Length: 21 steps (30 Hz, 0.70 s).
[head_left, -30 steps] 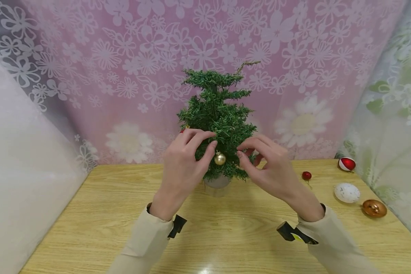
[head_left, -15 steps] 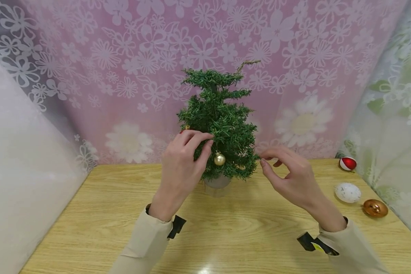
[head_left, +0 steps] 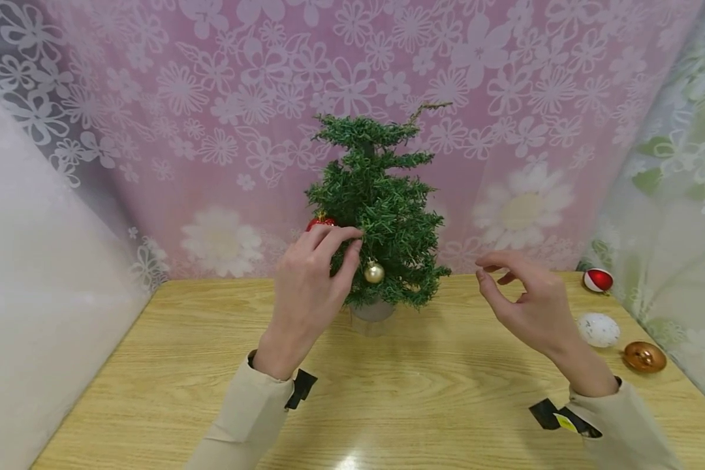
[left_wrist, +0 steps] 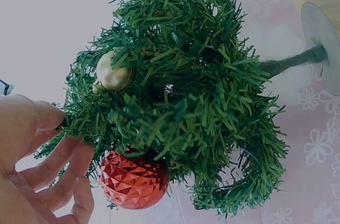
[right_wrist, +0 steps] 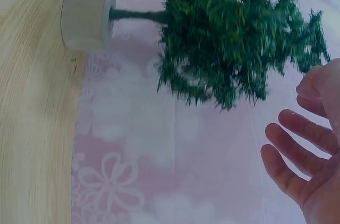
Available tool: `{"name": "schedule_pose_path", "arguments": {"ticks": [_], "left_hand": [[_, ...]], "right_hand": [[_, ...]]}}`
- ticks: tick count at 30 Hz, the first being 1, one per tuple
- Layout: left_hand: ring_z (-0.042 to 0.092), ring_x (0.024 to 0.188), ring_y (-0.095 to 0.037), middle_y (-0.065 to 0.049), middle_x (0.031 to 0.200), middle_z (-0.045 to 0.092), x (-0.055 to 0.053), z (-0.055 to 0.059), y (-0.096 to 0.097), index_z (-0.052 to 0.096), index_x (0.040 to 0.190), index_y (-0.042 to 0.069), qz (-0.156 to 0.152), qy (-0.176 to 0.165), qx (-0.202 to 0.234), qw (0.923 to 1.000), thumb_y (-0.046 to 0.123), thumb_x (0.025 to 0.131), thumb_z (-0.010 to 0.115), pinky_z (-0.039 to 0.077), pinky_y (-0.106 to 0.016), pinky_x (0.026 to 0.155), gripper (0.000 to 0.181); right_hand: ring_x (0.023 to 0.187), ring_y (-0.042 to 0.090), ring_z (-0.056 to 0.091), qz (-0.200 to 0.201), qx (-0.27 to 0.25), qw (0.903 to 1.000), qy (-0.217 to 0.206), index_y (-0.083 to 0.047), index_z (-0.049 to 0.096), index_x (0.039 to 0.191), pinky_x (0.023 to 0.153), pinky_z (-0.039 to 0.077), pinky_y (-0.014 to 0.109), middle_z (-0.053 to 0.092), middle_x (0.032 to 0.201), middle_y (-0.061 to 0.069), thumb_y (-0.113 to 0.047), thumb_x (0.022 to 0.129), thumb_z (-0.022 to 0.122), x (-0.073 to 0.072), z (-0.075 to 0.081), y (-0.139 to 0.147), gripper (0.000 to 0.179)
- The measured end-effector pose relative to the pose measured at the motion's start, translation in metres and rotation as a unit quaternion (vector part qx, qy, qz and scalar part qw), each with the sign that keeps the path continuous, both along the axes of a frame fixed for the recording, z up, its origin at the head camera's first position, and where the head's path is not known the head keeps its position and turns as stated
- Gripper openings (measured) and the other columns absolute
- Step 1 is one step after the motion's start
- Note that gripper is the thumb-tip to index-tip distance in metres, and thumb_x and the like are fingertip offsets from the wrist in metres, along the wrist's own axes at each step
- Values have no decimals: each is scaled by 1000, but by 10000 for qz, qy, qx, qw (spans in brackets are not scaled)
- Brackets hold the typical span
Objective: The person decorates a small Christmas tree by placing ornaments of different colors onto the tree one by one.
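A small artificial Christmas tree (head_left: pixel 390 209) stands on a round pale base (head_left: pixel 373 318). My left hand (head_left: pixel 305 277) is at the tree's lower left front, its thumb and index finger pinching a branch tip. Just right of those fingers hangs a gold ball ornament (head_left: pixel 374 272). Partly behind the left hand is a faceted red ball ornament (left_wrist: pixel 133 179), low in the left wrist view. My right hand (head_left: pixel 531 303) is in the air to the right of the tree, apart from it. Its fingers are loosely bent, with nothing seen between them.
On the right side of the wooden table (head_left: pixel 435 405) lie a red-and-white ornament (head_left: pixel 598 280), a white speckled ornament (head_left: pixel 599 329) and a copper ornament (head_left: pixel 644 357). A pink flowered curtain (head_left: pixel 258 98) hangs behind the tree.
My right hand has left the tree's lower branches and moved right, covering the spot where a small red ornament lay. The left hand has shifted only slightly left, still pinching at the branch.
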<state>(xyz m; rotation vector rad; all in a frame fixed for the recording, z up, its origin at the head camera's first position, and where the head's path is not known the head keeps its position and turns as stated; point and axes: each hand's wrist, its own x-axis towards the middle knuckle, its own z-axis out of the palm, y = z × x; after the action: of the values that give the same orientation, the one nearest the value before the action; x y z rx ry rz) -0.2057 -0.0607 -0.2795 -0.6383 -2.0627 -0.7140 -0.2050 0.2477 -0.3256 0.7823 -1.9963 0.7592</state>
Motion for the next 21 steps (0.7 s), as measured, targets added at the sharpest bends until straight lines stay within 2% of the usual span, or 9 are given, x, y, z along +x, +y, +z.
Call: {"name": "schedule_pose_path", "arguments": {"ticks": [4, 9, 12, 14, 18, 21], "left_hand": [[66, 80, -20, -3, 99, 73, 0, 0, -2, 77, 110, 15, 1, -37, 16, 10000, 19, 102, 64, 51, -32, 66, 16], [67, 80, -19, -3, 99, 73, 1, -3, -5, 77, 111, 15, 16, -120, 47, 9999, 18, 101, 64, 50, -32, 65, 16], [66, 78, -19, -4, 98, 72, 0, -4, -7, 76, 111, 14, -2, -125, 103, 9999, 17, 101, 64, 48, -31, 63, 16], [65, 77, -19, -4, 98, 72, 0, -4, -8, 76, 110, 13, -5, -100, 147, 9998, 15, 101, 64, 48, -31, 62, 15], [67, 79, -19, -5, 97, 73, -1, -4, -10, 76, 109, 12, 3, -49, 230, 9997, 14, 100, 65, 49, -30, 62, 15], [69, 82, -17, -5, 98, 73, -2, -5, -11, 76, 110, 12, 9, -46, 249, 9997, 13, 100, 65, 51, -30, 64, 15]], "right_hand": [[95, -14, 59, -131, -48, 9999, -100, -3, 75, 106, 54, 42, 10, 75, 93, 11, 9, 79, 71, 1, -1, 11, 29], [96, -13, 60, -342, -52, 9991, -228, -3, 75, 107, 70, 49, 7, 75, 97, 12, 14, 76, 73, 2, -4, 23, 35], [96, -16, 59, -512, -64, 9983, -274, -5, 75, 107, 73, 49, 6, 75, 98, 10, 14, 76, 75, 2, -7, 28, 36], [96, -18, 57, -628, -62, 9975, -330, -5, 75, 107, 74, 48, 5, 74, 98, 6, 13, 77, 75, 3, -8, 32, 36], [96, -20, 56, -834, -62, 9955, -455, -7, 75, 108, 75, 47, 3, 71, 103, -10, 12, 77, 76, 4, -11, 41, 37], [95, -21, 56, -947, -55, 9936, -610, -9, 75, 109, 75, 46, 3, 69, 102, -13, 11, 79, 76, 6, -14, 47, 36]]}}
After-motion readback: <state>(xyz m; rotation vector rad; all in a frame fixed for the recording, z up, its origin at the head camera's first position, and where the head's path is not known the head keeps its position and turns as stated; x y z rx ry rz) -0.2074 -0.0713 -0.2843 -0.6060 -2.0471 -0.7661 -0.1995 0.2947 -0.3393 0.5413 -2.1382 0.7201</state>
